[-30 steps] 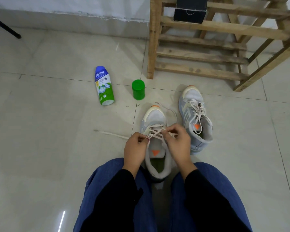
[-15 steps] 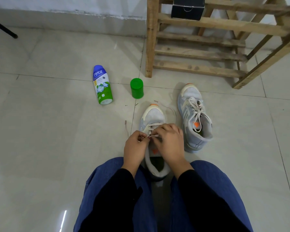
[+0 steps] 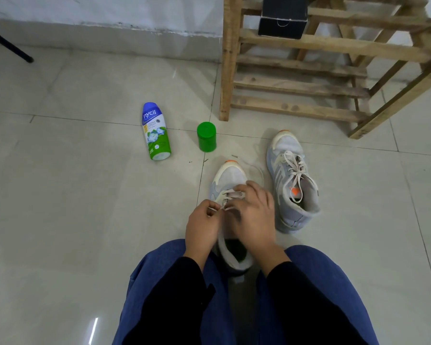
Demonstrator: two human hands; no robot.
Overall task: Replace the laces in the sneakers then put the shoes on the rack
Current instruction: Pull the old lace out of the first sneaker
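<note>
A: Left hand [image 3: 203, 225] and right hand [image 3: 253, 215] have closed together over the near sneaker [image 3: 230, 176] on the floor [image 3: 85, 220].
B: Progress?
A: It looks part-laced. The other sneaker [image 3: 294, 185] looks laced, and neither is on the rack [image 3: 296, 88] yet.
B: And the lace [image 3: 228, 195]?
A: The left hand pinches it, and the right fingers [image 3: 244, 189] curl round its crossings.
</note>
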